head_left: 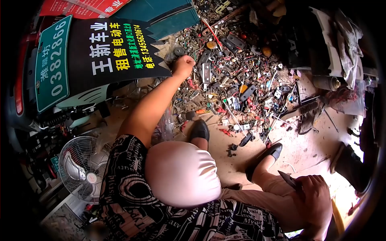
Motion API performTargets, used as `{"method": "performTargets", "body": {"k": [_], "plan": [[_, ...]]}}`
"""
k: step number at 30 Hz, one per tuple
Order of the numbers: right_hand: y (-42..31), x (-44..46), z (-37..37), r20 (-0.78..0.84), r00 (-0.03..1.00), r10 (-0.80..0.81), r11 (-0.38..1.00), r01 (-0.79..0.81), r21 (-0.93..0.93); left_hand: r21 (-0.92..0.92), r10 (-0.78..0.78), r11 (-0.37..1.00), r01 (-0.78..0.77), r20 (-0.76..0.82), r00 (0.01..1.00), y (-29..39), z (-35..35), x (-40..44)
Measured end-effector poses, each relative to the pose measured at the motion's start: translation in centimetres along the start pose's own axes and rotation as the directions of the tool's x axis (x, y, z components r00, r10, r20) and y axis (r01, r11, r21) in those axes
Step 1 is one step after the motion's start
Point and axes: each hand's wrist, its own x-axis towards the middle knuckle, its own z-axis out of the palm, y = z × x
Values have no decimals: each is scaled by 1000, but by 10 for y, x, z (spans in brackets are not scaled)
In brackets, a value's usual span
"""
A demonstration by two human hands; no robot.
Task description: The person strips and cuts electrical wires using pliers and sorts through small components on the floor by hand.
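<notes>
My left hand [184, 66] reaches out to the near-left edge of a heap of small scrap parts [229, 68]. Its fingers are closed together, and whatever they may hold is hidden. Close by lies a round black part [179, 51], and to the right is a grey-white rectangular piece [206, 73]. Over my right thigh, my right hand [315, 197] is wrapped around a dark metal tool [287, 178] with a pointed tip. Only the tip end of this tool shows, so its exact kind cannot be told.
A black mudflap [116, 52] with printed lettering and a green number plate [52, 64] stand at left, above a fan [86, 170]. A brush [307, 110] lies at right. My shoes [199, 130] rest below the heap. A rounded white cloth-covered shape [181, 172] blocks the lower middle.
</notes>
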Motion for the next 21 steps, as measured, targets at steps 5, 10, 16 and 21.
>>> {"method": "performTargets", "body": {"k": [5, 10, 16, 21], "plan": [[1, -1, 1, -1, 1000, -14, 1000, 14, 12, -171, -179, 971, 167, -52, 983, 3, -8, -10], [-2, -2, -1, 3, 1000, 6, 1000, -6, 2, -345, -141, 935, 85, -141, 980, -26, -3, -2], [-2, -3, 2, -12, 1000, 14, 1000, -14, 7, -373, -99, 927, 39, -143, 985, -29, -6, -4], [-3, -3, 2, -6, 1000, 3, 1000, -3, 10, -221, 28, 973, -60, -146, 989, -5, -11, -24]]}}
